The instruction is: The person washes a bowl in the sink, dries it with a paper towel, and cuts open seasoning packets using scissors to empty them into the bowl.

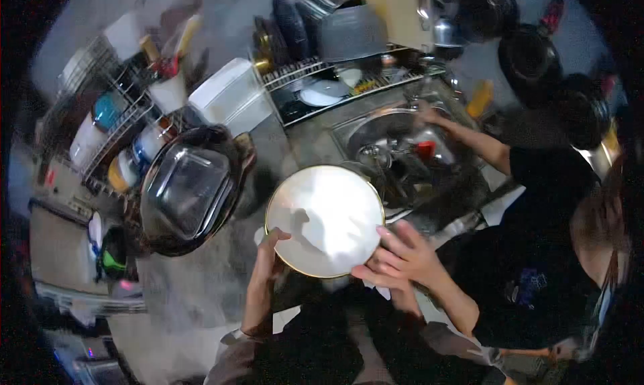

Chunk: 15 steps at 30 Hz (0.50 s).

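Note:
A round white plate (325, 221) with a thin gold rim is held up in the middle of the view. My left hand (270, 249) grips its left edge, the thumb over the rim. At the lower right edge my right hand (386, 280) is closed on the rim, partly covered by another person's hand (409, 254). That person's fingers touch the plate's right side. Light and a hand-shaped shadow fall on the plate's face.
The co-worker in a black shirt (543, 231) stands at the right, other hand (426, 115) over a metal sink (349, 140) holding dishes. Glass dishes (191, 184) and a loaded rack (111, 147) are left. Another rack (295, 74) stands behind; pans (530, 56) hang back right.

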Available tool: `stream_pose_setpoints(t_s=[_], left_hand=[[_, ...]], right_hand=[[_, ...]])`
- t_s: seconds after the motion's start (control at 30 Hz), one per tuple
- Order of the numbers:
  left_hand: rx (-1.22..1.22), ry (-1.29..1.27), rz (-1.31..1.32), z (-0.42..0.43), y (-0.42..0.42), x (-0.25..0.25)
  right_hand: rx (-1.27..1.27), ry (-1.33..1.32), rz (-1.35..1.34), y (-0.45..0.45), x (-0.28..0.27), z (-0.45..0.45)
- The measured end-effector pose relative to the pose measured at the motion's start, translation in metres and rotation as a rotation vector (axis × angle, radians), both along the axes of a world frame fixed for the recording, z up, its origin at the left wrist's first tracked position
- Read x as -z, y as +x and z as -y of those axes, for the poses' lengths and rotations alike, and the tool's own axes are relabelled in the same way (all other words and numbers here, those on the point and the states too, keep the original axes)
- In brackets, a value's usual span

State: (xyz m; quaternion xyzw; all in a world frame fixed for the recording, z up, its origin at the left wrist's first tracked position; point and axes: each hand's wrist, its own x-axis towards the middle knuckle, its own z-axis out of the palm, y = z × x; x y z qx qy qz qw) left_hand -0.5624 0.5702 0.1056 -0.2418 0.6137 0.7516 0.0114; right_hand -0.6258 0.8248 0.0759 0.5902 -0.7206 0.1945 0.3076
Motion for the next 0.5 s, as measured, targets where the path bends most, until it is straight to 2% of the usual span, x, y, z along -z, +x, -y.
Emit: stream_pose_setpoints(t_s=[0.03, 0.07, 0.1, 0.17, 0.2, 0.23, 0.27, 0.37, 0.5], left_hand=[[-0.118, -0.041, -0.105, 0.008, 0.024, 0.008], [-0.228, -0.088, -0.212, 0.011, 0.039, 0.004], [-0.28, -0.097, -0.209, 0.012, 0.055, -0.004], [-0.588, 0.052, 0.243, 0.003, 0.077, -0.046], [-0.623, 0.062, 0.238, 0.009, 0.102, -0.037], [-0.542, 0.043, 0.208, 0.01, 0.145, -0.02], [-0.459, 0.025, 0.189, 0.009, 0.17, -0.01], [-0.533, 0.103, 0.3, -0.004, 0.188, -0.021], [-0.537, 0.164, 0.332, 0.0, 0.177, -0.034]], right_hand=[[-0.436, -0.333, 0.828, 0.007, 0.048, 0.022], [-0.843, -0.619, 1.682, 0.01, 0.053, 0.045], [-0.883, -0.58, 1.704, 0.014, 0.052, 0.05], [-0.929, -0.747, 1.815, 0.022, -0.033, 0.061], [-0.675, -0.528, 1.806, 0.034, -0.043, 0.046], [-0.422, -0.317, 1.764, 0.043, -0.041, 0.032], [-0.43, -0.286, 1.782, 0.041, -0.039, 0.039], [-0.496, -0.174, 1.942, 0.052, -0.033, 0.04], [-0.578, -0.145, 2.014, 0.047, -0.03, 0.044]])
